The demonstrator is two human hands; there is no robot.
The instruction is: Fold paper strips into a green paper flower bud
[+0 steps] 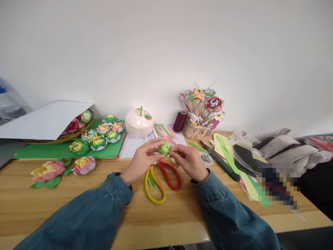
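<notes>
1. Pinching a small green paper bud (164, 148) from its left side, the left hand (144, 158) has fingers and thumb drawn in close, with a ring on 1 finger.
2. Right hand (191, 161) is bunched up too, fingertips at the bud's right side. So the bud sits between the 2 hands, just above the wooden table (104, 215).
3. Right below: scissors (160, 180) with 1 yellow loop and 1 red loop, blades mostly hidden. A green paper scrap (151, 181) shows inside the yellow loop.
4. Over to the left, 2 pink-and-yellow paper flowers lie on the wood, near some green paper leaves (53, 182). Behind them, 7 more paper flowers sit on a green sheet (44, 150).
5. Near the wall: a white textured ball-shaped thing (139, 124), a dark red thread spool (180, 122), and a woven-looking holder (196, 132) full of paper flowers on sticks.
6. Off to the right, a dark cutter (223, 164) lies beside yellow-green paper strips.
</notes>
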